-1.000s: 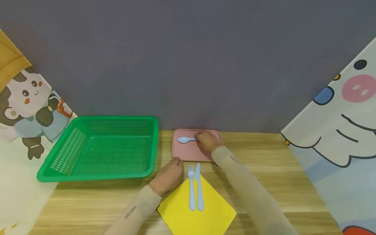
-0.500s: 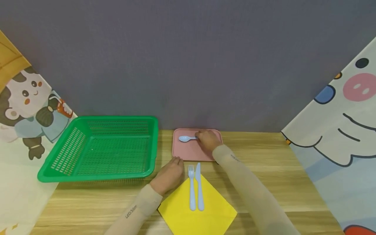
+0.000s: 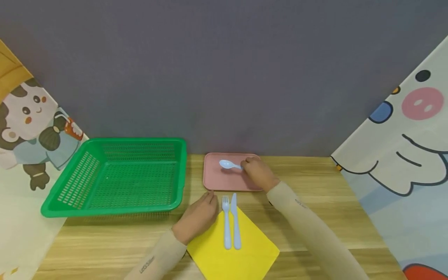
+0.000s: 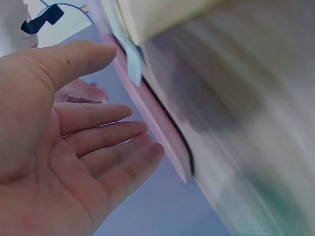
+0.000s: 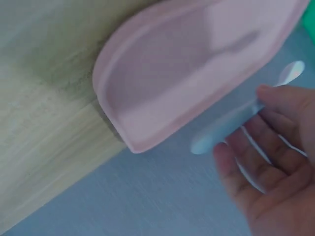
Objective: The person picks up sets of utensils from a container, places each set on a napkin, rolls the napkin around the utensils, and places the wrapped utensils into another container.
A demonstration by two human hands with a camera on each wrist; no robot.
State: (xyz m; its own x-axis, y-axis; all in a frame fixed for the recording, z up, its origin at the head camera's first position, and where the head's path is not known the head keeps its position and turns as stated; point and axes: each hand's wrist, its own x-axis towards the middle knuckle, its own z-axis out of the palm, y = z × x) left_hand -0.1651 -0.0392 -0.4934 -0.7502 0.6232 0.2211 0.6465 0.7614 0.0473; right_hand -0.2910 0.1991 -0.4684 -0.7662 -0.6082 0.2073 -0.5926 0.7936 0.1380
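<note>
In the head view my right hand [image 3: 259, 173] holds a pale blue spoon [image 3: 227, 164] by its handle over the right part of a pink tray [image 3: 217, 182]. Thumb and fingers pinch the spoon [image 5: 221, 129] in the right wrist view, and its shadow falls on the tray [image 5: 152, 83]. My left hand [image 3: 197, 215] is beside the left corner of a yellow napkin [image 3: 253, 249], fingertips close to the tray's front left corner. The left wrist view shows the fingers of that hand [image 4: 74, 137] extended and holding nothing. A pale blue fork [image 3: 227, 231] and knife [image 3: 236, 231] lie side by side on the napkin.
A green plastic basket [image 3: 182, 175] with slotted walls stands on the left of the wooden table [image 3: 315, 194]. A grey panel [image 3: 224, 77] rises behind the table. Cartoon-printed sheets [image 3: 402, 163] flank both sides.
My right hand has lifted the spoon from the tray and drawn it slightly right. My left hand has come slightly away from the tray corner. Fork, knife and napkin stay put.
</note>
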